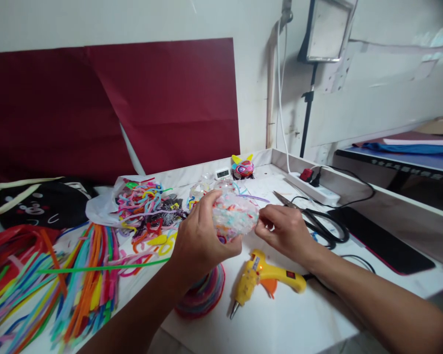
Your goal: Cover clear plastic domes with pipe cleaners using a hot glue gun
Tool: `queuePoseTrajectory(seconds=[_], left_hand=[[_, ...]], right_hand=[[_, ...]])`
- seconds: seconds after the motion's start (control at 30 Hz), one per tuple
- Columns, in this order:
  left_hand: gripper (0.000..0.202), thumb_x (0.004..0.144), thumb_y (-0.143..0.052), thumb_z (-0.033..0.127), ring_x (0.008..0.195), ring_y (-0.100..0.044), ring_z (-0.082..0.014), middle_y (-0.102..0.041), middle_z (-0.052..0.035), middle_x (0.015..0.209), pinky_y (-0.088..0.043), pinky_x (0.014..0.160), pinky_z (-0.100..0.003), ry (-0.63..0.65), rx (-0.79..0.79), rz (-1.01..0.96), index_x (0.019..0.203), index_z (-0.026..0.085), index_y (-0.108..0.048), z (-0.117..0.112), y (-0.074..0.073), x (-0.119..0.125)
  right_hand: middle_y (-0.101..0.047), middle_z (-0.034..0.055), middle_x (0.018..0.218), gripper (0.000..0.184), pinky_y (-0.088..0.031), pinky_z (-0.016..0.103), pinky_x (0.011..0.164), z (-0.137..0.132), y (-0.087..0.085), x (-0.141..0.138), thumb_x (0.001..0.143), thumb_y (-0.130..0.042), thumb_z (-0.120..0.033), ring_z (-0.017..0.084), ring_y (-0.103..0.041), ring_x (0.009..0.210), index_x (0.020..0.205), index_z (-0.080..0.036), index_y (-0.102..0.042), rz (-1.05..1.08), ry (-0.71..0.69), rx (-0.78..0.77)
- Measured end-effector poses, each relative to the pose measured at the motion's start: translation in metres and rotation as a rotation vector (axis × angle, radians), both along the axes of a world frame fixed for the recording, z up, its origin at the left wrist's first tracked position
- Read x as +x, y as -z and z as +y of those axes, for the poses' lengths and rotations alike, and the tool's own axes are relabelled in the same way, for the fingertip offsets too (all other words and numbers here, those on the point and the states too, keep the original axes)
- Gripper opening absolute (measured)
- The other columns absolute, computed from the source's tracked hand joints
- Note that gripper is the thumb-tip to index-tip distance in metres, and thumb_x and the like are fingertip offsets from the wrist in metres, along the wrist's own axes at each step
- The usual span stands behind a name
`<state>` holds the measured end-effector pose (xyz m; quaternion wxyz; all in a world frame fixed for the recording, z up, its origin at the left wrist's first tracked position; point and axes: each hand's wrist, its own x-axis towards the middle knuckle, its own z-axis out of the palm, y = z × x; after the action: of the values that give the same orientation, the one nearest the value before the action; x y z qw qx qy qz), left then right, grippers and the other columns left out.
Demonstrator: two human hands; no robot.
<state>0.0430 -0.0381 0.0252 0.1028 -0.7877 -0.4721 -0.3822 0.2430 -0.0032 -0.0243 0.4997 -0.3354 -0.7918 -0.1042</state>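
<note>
Good handling here likely means cupping lightly with the left hand, which is clamped round the crinkled translucent bundle, so its film isn't crushed. The right hand curls at its right edge; whether the fingertips pinch it, I cannot tell. Keep both wrists clear of the yellow glue gun below. Held above the counter, the bundle looks rounded, glossy, flecked red, orange and turquoise

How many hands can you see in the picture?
2. The left hand holds a crinkly, see-through bundle with bright flecks, and the right hand is at the bundle's right edge. Some fingers are partly hidden.
</note>
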Motion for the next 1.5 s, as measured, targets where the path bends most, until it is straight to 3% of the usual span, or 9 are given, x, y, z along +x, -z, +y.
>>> queuePoseTrajectory(seconds=[0.27,0.43,0.7,0.9,1.0,1.13,1.23,1.37,1.5], left_hand=[[0.079,0.059,-0.074,0.031,0.112,-0.065,-0.0309,-0.063,-0.0129,0.126,-0.055,0.094,-0.039,-0.069,0.013,0.004,0.13,0.018,-0.042,0.0,0.0,0.0],[0.08,0.062,-0.075,0.035,0.112,-0.063,-0.0316,-0.062,-0.0133,0.126,-0.053,0.095,-0.042,-0.157,-0.045,-0.05,0.133,0.015,-0.044,0.003,-0.014,-0.012],[0.076,0.068,-0.07,0.028,0.131,-0.048,-0.03,-0.05,-0.0151,0.139,-0.039,0.113,-0.041,0.053,0.024,0.067,0.136,0.013,-0.042,0.012,-0.005,-0.015],[0.075,0.068,-0.07,0.028,0.127,-0.052,-0.0316,-0.047,-0.016,0.138,-0.047,0.106,-0.044,0.082,-0.022,0.125,0.138,0.018,-0.043,0.011,0.002,-0.01],[0.076,0.069,-0.069,0.026,0.127,-0.053,-0.0311,-0.049,-0.0166,0.137,-0.048,0.105,-0.042,0.103,-0.001,0.151,0.14,0.017,-0.041,0.01,0.003,-0.009],[0.082,0.069,-0.069,0.023,0.13,-0.052,-0.0301,-0.053,-0.0175,0.139,-0.045,0.11,-0.04,0.112,0.061,0.147,0.143,0.015,-0.033,0.012,0.008,-0.007],[0.083,0.069,-0.069,0.021,0.13,-0.052,-0.0295,-0.054,-0.0191,0.139,-0.044,0.11,-0.04,0.142,0.09,0.173,0.142,0.013,-0.031,0.013,0.013,-0.006],[0.081,0.071,-0.068,0.021,0.132,-0.051,-0.0301,-0.053,-0.0197,0.14,-0.041,0.112,-0.043,0.185,0.106,0.237,0.142,0.013,-0.03,0.013,0.017,-0.003],[0.081,0.073,-0.067,0.023,0.135,-0.047,-0.0305,-0.049,-0.0198,0.145,-0.039,0.113,-0.046,0.214,0.055,0.22,0.144,0.015,-0.029,0.013,0.015,-0.004]], right_hand=[[-0.058,0.0019,0.059,0.019,-0.036,0.025,0.053,-0.002,-0.001,0.005,0.083,-0.052,-0.017,0.013,-0.05,0.053,0.065,-0.018,-0.058,-0.148,0.157,0.058],[-0.061,0.0002,0.061,0.012,-0.038,0.023,0.057,0.003,-0.009,0.012,0.081,-0.053,-0.018,0.012,-0.053,0.054,0.072,-0.019,-0.061,0.044,0.119,-0.14],[-0.049,-0.003,0.058,0.017,-0.034,0.025,0.056,0.001,-0.013,0.013,0.087,-0.041,-0.021,0.012,-0.046,0.053,0.071,-0.021,-0.048,0.095,0.057,-0.336],[-0.035,-0.0057,0.052,0.032,-0.027,0.026,0.051,0.007,-0.01,0.015,0.095,-0.041,-0.031,0.011,-0.034,0.046,0.064,-0.023,-0.038,0.135,0.11,-0.327],[-0.039,-0.0044,0.053,0.035,-0.027,0.027,0.052,0.008,-0.01,0.016,0.096,-0.045,-0.035,0.011,-0.035,0.048,0.063,-0.022,-0.044,0.087,0.11,-0.337],[-0.065,0.0049,0.081,0.016,-0.039,0.026,0.061,0.008,-0.012,0.016,0.092,-0.052,-0.026,0.015,-0.056,0.069,0.088,-0.019,-0.066,0.128,-0.056,-0.375],[-0.069,0.0061,0.096,0.021,-0.045,0.027,0.07,0.007,-0.015,0.014,0.092,-0.053,-0.031,0.018,-0.062,0.085,0.097,-0.02,-0.071,0.288,-0.23,-0.527],[-0.069,0.0031,0.085,0.026,-0.047,0.028,0.074,0.004,-0.018,0.011,0.087,-0.063,-0.044,0.017,-0.06,0.079,0.085,-0.019,-0.071,0.47,-0.474,-0.842],[-0.057,-0.0013,0.066,0.03,-0.041,0.025,0.062,0.004,-0.016,0.011,0.081,-0.071,-0.046,0.012,-0.049,0.064,0.073,-0.018,-0.067,0.577,-0.6,-0.953]])
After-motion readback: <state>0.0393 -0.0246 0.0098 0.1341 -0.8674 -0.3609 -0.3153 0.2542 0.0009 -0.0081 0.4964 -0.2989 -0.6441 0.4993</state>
